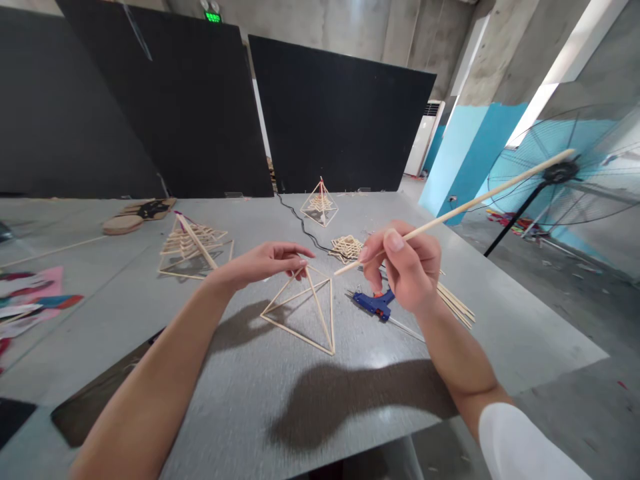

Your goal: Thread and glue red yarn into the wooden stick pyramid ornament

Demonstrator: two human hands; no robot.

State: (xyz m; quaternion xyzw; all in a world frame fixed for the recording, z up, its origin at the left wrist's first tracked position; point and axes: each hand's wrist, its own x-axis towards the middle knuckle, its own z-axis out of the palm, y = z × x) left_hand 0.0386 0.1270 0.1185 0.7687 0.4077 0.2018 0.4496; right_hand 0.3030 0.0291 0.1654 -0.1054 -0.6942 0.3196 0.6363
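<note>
Ok, your pale thin-stick wooden pyramid frame [297, 334], bare-sided, stands on the smooth grey table [240, 407]; L hand [280, 259] curls at its apex, can't tell if gripping. R hand [407, 270] pinches a long pale wooden stick [480, 197], partly blocking the blue plastic glue gun [373, 304]. Farther back: a layered, red-tipped wooden pyramid [321, 202].

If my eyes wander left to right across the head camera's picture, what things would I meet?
Pink sheet, layered stick pyramid, bare stick pyramid, blue glue gun, loose sticks, fan.
</note>
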